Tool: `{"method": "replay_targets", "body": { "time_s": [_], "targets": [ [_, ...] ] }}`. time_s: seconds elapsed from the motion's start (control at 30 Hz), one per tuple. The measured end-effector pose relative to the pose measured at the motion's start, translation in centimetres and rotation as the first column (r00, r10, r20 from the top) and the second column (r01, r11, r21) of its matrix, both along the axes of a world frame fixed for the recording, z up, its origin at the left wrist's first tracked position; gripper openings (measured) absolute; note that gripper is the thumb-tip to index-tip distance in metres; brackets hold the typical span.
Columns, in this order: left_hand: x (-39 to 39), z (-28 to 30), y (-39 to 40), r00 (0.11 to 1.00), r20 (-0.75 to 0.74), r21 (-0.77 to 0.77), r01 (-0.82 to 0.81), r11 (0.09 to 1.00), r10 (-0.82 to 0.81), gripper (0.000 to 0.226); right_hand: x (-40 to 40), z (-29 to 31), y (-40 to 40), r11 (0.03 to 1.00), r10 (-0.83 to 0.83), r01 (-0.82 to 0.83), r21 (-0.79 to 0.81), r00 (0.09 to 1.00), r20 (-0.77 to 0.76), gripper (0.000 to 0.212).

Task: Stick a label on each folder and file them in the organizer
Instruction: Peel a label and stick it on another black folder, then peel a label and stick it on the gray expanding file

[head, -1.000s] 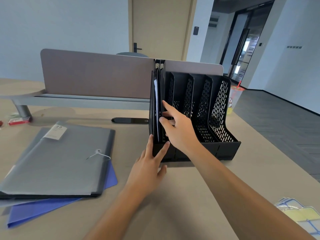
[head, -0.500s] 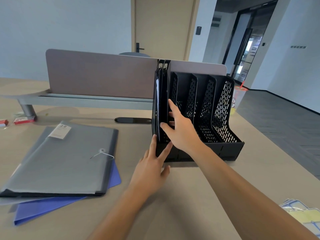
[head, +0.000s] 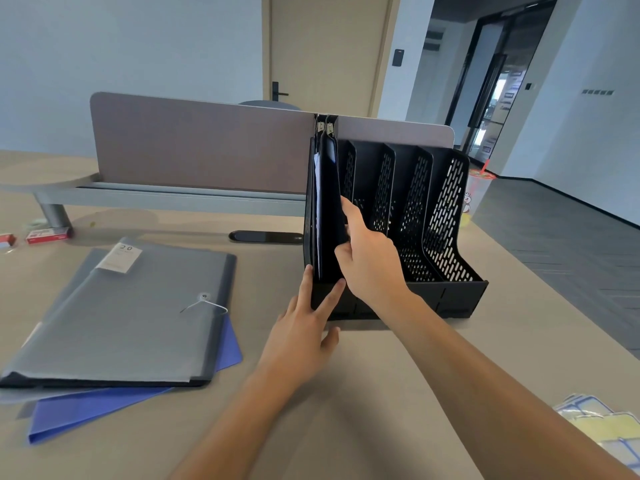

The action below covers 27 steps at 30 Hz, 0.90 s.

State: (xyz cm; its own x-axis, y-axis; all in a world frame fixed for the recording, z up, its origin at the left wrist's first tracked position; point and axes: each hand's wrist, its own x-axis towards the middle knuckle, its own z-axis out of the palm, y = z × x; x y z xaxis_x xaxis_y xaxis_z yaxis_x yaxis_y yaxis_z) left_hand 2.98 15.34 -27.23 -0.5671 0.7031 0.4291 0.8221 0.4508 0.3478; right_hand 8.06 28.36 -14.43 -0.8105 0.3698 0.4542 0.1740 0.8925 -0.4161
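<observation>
In the organizer's (head: 446,258) leftmost slot, the right hand's (head: 372,261) grip pinches a black folder (head: 329,202).

Two bare forearms, no sleeves, watch or rings in view, ending in left hand (head: 298,341) and right hand (head: 370,265).

Open-plan office — desk (head: 346,410) with divider screen (head: 201,143), file organizer (head: 446,220), folders (head: 131,317), glass-walled corridor (head: 491,81) beyond
</observation>
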Motion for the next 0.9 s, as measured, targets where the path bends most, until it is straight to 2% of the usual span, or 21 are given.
{"method": "replay_targets", "body": {
  "time_s": [0.23, 0.4, 0.5, 0.73, 0.9],
  "targets": [
    [-0.1, -0.4, 0.1, 1.000, -0.002, 0.013, -0.005, 1.000, 0.005, 0.080, -0.4, -1.1, 0.2, 0.998, 0.049, -0.052, -0.039, 0.997, -0.058, 0.075],
    [-0.1, -0.4, 0.1, 1.000, 0.009, 0.005, -0.005, 1.000, 0.005, 0.080, -0.5, -1.7, 0.4, 0.975, 0.084, -0.096, -0.201, 0.994, -0.065, 0.075],
    [0.1, -0.2, -0.1, 1.000, 0.020, -0.015, 0.001, 1.000, -0.001, 0.083, -0.3, -2.0, 0.6, 0.966, 0.082, -0.098, -0.241, 0.994, -0.075, 0.071],
    [1.3, 0.9, -2.1, 0.999, -0.016, -0.170, -0.051, 0.984, 0.049, 0.078, 2.3, -2.3, -0.3, 0.977, 0.078, -0.087, -0.196, 0.995, -0.054, 0.061],
    [2.7, 1.3, -7.3, 0.986, -0.077, -0.228, -0.161, 0.960, 0.147, 0.067, 5.2, -3.0, -2.8, 0.988, 0.095, -0.102, -0.119, 0.993, -0.067, 0.055]
  ]
}}
